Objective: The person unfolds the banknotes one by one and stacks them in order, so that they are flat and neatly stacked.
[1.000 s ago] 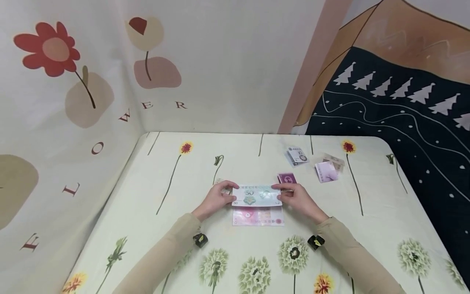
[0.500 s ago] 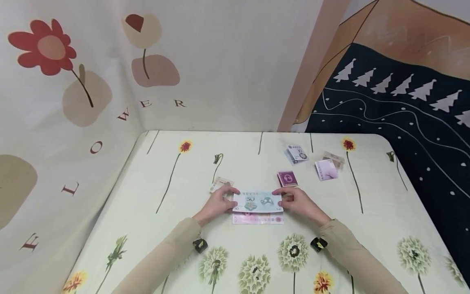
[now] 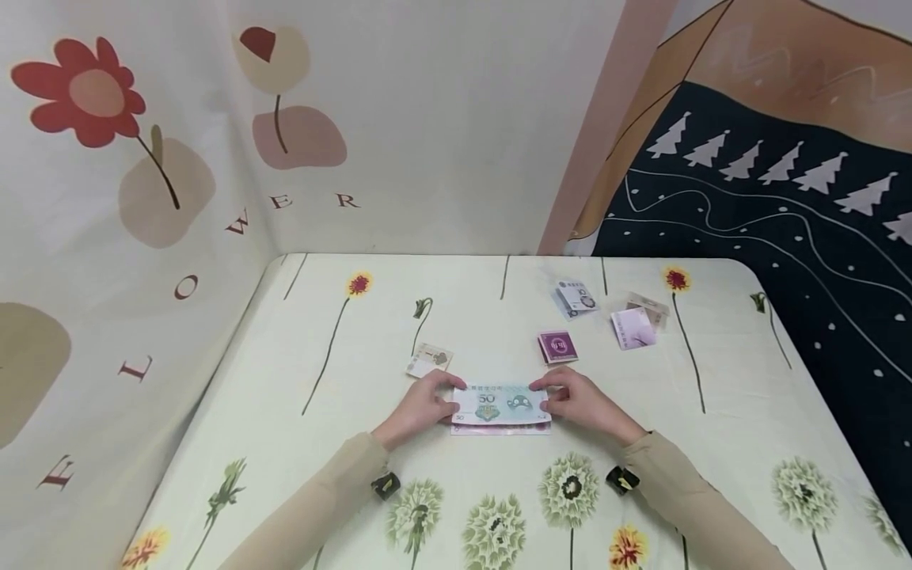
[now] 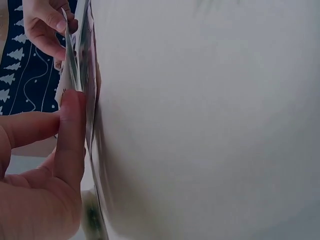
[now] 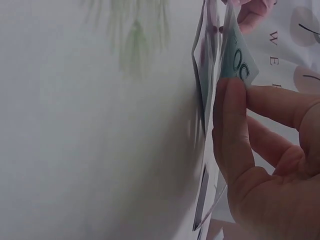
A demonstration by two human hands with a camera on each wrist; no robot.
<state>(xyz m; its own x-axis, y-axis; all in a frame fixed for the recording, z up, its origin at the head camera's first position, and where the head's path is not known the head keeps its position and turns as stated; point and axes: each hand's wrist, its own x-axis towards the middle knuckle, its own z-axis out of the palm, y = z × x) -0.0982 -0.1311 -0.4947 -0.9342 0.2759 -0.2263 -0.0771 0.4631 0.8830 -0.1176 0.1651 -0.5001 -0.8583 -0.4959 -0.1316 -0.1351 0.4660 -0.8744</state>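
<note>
A pale green 50 banknote (image 3: 502, 404) is stretched flat between both hands in the head view. My left hand (image 3: 423, 405) pinches its left end between thumb and fingers, and my right hand (image 3: 586, 402) pinches the right end. Below it lies a pink banknote (image 3: 501, 431), mostly covered, with only its near edge showing. In the left wrist view the left hand (image 4: 47, 165) grips the note's edge just over the table. The right wrist view shows the right hand (image 5: 265, 145) pinching the corner with the printed digits.
Beyond the left hand sits a folded tan banknote (image 3: 431, 359). Behind the right hand is a folded purple banknote (image 3: 558, 347). Farther back lie a folded grey-blue banknote (image 3: 575, 298), a lilac banknote (image 3: 632, 328) and a brownish banknote (image 3: 651, 310). A flowered cloth (image 3: 356, 356) covers the table.
Both hands have drawn the green banknote toward the body and over the pink one, covering most of it. The folded tan and purple notes behind have come into fuller view.
</note>
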